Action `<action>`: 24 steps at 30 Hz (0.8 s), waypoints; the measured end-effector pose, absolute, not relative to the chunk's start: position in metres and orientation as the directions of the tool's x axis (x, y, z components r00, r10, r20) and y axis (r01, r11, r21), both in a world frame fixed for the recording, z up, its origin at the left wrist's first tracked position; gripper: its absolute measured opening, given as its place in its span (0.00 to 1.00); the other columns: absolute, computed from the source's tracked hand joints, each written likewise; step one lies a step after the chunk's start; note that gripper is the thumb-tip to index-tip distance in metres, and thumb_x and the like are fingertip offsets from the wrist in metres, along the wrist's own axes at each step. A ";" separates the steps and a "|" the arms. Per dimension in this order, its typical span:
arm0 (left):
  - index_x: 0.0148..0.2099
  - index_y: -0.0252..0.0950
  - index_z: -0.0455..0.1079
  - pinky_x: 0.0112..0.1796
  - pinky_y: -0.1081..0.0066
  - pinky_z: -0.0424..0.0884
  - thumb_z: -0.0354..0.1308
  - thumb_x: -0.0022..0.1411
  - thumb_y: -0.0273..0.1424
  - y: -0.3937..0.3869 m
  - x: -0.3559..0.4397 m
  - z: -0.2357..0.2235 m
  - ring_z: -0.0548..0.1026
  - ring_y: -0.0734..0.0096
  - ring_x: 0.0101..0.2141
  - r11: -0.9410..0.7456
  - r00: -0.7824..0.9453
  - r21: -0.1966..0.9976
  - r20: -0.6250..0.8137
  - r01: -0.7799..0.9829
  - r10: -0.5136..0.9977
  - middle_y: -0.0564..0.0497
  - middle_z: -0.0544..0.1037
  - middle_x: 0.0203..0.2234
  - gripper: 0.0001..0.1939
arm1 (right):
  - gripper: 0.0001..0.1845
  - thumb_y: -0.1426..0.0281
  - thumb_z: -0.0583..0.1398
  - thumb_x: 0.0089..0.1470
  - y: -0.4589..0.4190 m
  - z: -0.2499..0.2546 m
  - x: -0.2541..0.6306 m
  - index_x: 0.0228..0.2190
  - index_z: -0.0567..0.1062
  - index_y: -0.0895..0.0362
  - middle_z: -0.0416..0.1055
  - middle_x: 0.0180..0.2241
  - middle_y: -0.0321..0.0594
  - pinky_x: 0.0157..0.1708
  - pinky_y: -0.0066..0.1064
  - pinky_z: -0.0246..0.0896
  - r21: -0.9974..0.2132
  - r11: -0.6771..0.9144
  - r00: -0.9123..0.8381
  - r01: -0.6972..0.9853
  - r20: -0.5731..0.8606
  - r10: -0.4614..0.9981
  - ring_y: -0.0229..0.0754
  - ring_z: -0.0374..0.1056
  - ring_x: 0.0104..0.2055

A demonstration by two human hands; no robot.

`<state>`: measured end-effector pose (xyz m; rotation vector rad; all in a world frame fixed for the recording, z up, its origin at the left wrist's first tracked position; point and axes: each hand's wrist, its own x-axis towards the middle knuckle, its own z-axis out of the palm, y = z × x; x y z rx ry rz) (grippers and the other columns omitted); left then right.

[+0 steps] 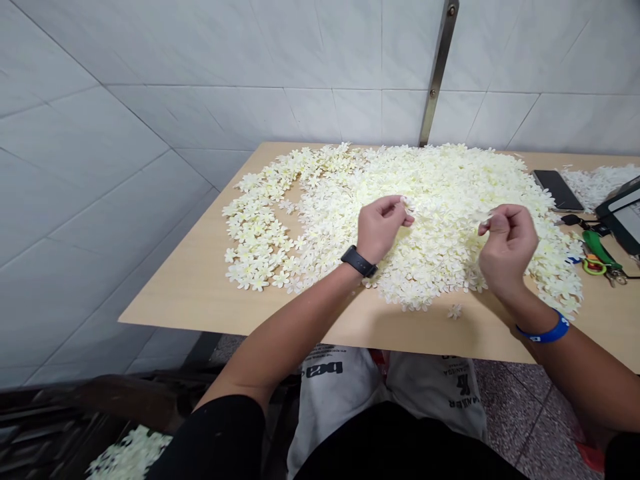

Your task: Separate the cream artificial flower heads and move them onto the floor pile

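Observation:
A wide heap of white flowers with pale yellow centres (430,253) covers much of the tabletop. Over its middle, my left hand (383,227) is closed in a pinch, and a bit of white flower (405,200) shows at the fingertips. My right hand (510,243) hovers above the heap's right part with thumb and fingers pressed together. Something pale and blurred shows at its fingertips, too unclear to name. A looser band of flowers (255,233) curves along the heap's left side. One single flower (455,311) lies apart near the front edge.
The light wood table (190,293) stands against a tiled wall (240,113). To the right lie a phone (557,190), keys with a green fob (600,250), a dark box-like object (623,217) and a white pile (600,183). More flowers (133,453) sit low at left.

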<state>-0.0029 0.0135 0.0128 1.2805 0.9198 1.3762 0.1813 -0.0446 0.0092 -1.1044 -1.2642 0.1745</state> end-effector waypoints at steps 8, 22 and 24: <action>0.42 0.33 0.77 0.41 0.67 0.82 0.69 0.59 0.38 0.009 0.005 0.006 0.83 0.70 0.33 -0.156 0.283 0.942 0.243 -0.297 0.928 0.49 0.83 0.31 0.14 | 0.05 0.67 0.63 0.61 -0.033 0.007 0.191 0.33 0.75 0.54 0.69 0.26 0.36 0.30 0.34 0.63 -0.804 0.437 0.405 0.403 0.585 0.703 0.39 0.67 0.28; 0.39 0.34 0.78 0.39 0.71 0.81 0.69 0.58 0.39 0.004 0.003 0.007 0.82 0.70 0.38 -0.217 0.290 0.940 0.292 -0.265 0.911 0.46 0.83 0.39 0.13 | 0.06 0.66 0.63 0.60 -0.042 0.008 0.183 0.40 0.75 0.52 0.72 0.37 0.42 0.38 0.39 0.66 -0.517 0.546 0.078 0.659 0.769 0.634 0.45 0.69 0.38; 0.37 0.34 0.79 0.36 0.73 0.80 0.69 0.58 0.36 0.000 0.004 0.008 0.81 0.73 0.35 -0.247 0.303 0.942 0.310 -0.229 0.901 0.47 0.83 0.36 0.10 | 0.07 0.64 0.64 0.60 -0.045 0.008 0.179 0.39 0.75 0.52 0.72 0.34 0.39 0.35 0.36 0.66 -0.521 0.582 -0.017 0.624 0.737 0.676 0.42 0.68 0.33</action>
